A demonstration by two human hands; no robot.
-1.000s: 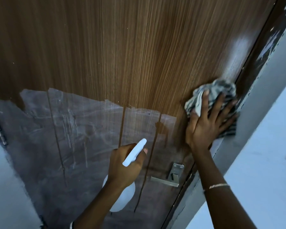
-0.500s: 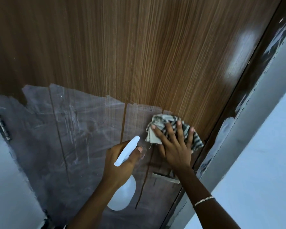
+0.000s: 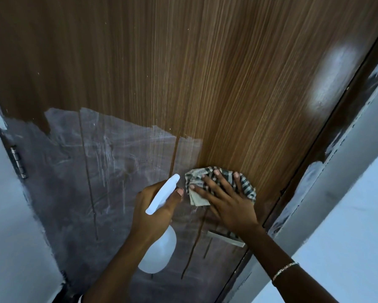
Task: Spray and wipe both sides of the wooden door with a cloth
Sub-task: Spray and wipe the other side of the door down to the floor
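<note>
- Head view: the wooden door (image 3: 205, 84) fills most of the picture. Its upper part is clean brown grain and its lower part has a grey, streaky film (image 3: 74, 182).
- The right hand (image 3: 225, 200) lies flat on the bunched checked cloth (image 3: 248, 186). Its fingers are straight and spread and grip nothing; spreading them likely puts pressure over more of the cloth.
- The cloth touches the door just above the metal handle (image 3: 223, 237), right at the edge between clean wood and grey film. The wiping seems to be working downward there.
- The left hand (image 3: 153, 208) is curled round the neck of the white spray bottle (image 3: 159, 252), thumb near the trigger head. It holds the bottle just beside the cloth, probably ready for the next spray.
- Dark run marks (image 3: 87, 171) cut down through the film, so liquid has reached this lower area.
- A hinge (image 3: 17, 160) shows at the left edge. The other side of the door is out of sight.
</note>
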